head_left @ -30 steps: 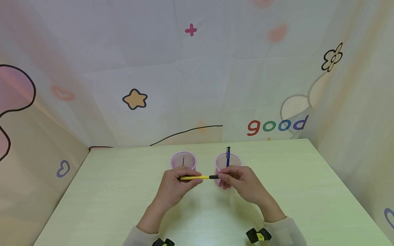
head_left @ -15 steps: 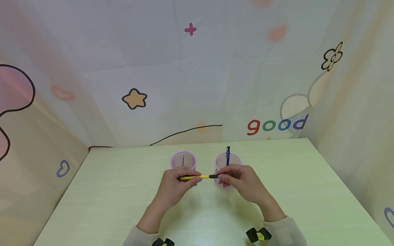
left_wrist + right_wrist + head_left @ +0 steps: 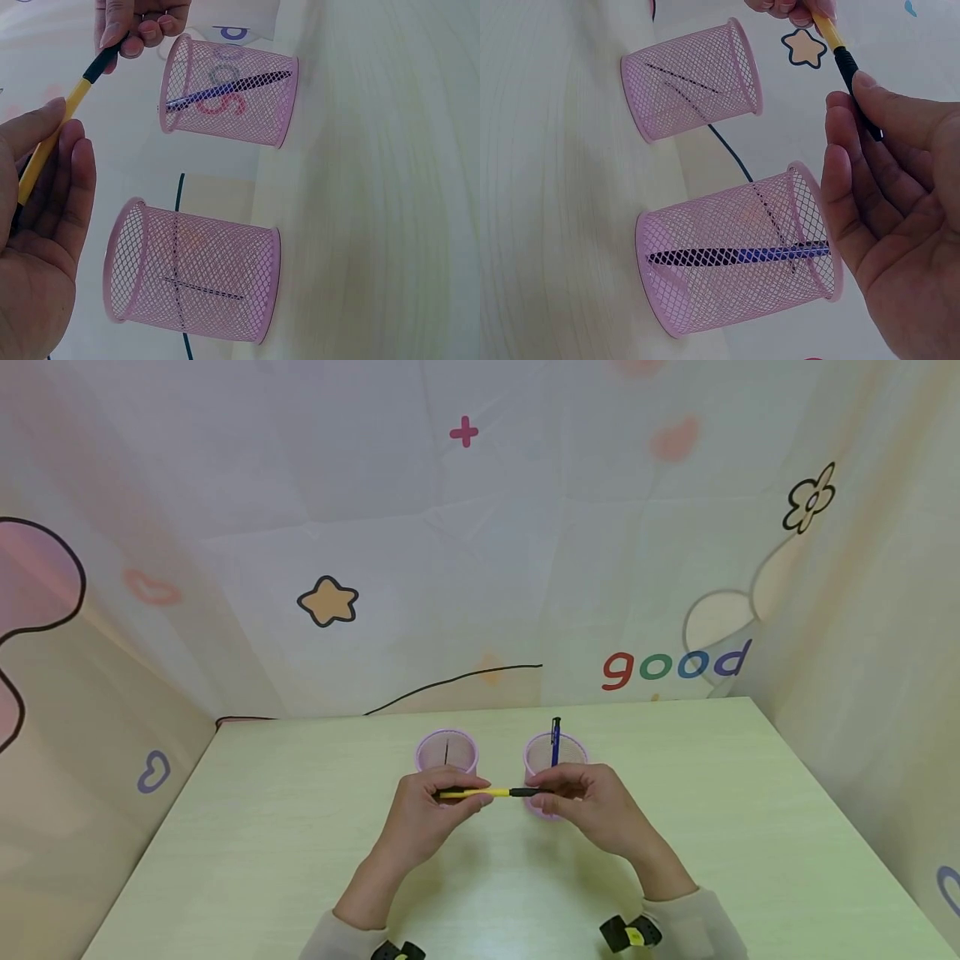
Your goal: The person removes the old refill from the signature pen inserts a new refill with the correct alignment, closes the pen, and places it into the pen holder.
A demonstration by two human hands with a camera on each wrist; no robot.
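A yellow pen (image 3: 491,792) with a black grip end lies level between my two hands, above the table. My left hand (image 3: 422,818) holds its yellow barrel between thumb and fingers. At the black end, my right hand (image 3: 603,810) pinches the pen, thumb on the near side, with the dark tip running past the thumb in the right wrist view. Behind the hands stand two pink mesh cups. The left cup (image 3: 135,262) has a thin dark stick, like a pen refill, inside. A blue pen (image 3: 757,255) with a dark end leans in the right cup (image 3: 705,300).
The pale wooden table (image 3: 247,860) reaches back to a printed curtain (image 3: 420,568) with a star, a flower and the word "good". Both sleeves carry small black wrist devices, such as the right one (image 3: 630,935) near the front edge.
The fingers of my right hand have shifted on the black end, so more of the dark tip shows between thumb and forefinger. My left hand and the cups stay put.
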